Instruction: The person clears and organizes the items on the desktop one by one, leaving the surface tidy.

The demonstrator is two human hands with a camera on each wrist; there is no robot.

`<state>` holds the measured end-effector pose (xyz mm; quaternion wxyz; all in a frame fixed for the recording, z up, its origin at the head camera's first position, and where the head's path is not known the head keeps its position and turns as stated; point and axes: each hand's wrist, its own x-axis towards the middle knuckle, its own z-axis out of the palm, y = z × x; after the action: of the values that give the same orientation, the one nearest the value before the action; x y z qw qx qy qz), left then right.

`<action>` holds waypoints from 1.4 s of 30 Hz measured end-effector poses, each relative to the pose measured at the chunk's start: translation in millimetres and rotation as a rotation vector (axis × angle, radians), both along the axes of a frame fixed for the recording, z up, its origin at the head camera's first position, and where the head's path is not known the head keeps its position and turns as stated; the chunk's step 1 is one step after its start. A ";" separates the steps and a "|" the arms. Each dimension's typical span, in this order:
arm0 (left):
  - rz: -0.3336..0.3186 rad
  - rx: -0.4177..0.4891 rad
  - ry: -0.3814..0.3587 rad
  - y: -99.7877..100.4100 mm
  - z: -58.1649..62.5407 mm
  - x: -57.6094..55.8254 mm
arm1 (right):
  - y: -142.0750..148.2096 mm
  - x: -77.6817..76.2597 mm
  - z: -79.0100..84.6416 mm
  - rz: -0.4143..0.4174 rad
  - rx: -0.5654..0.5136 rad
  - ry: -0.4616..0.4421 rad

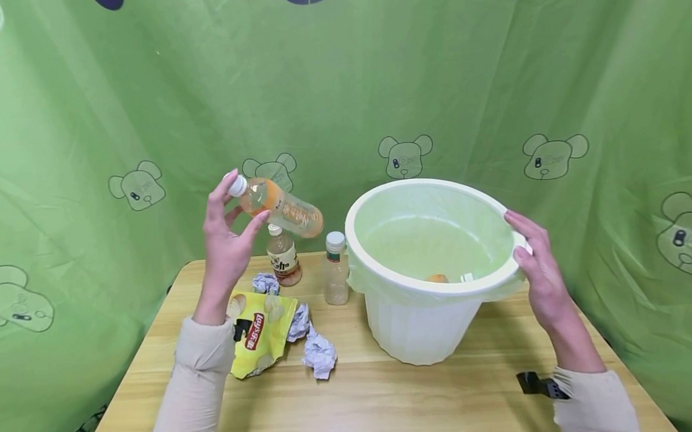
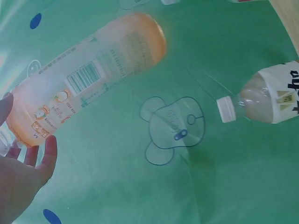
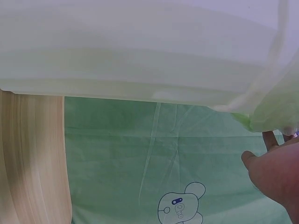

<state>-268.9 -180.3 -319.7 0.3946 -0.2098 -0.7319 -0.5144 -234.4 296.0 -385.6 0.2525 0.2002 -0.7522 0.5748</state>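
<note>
— Green curtain behind, wooden table before it. Where's the orange bottle?

— In the air, tilted, left of the bin and apart from its rim. The left hand pinches it near the cap.

— And the right hand?

— Fingers gripping the bin's right rim.

— Anything in the gap between bag and bin?

— A clear bottle near the back edge, beside the bin, and crumpled paper nearer the front.

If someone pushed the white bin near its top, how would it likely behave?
The white bin could tip, since it narrows toward its base. It is probably light for its size, with little showing inside. The loose liner folded over its top might slide.
</note>
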 end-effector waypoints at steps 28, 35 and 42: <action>-0.217 0.334 0.110 28.9 32.1 11.4 | 0.6 -1.4 0.8 -0.001 -0.019 0.015; -0.255 0.305 0.095 42.6 30.0 12.5 | 1.0 -0.4 -1.3 -0.001 -0.006 0.005; -0.284 0.267 0.096 55.7 26.5 11.2 | 0.2 -0.4 -2.0 -0.001 0.010 -0.004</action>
<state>-257.7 -124.6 -293.2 0.3769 -0.2811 -0.6005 -0.6467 -234.8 296.2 -387.6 0.2501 0.2000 -0.7557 0.5713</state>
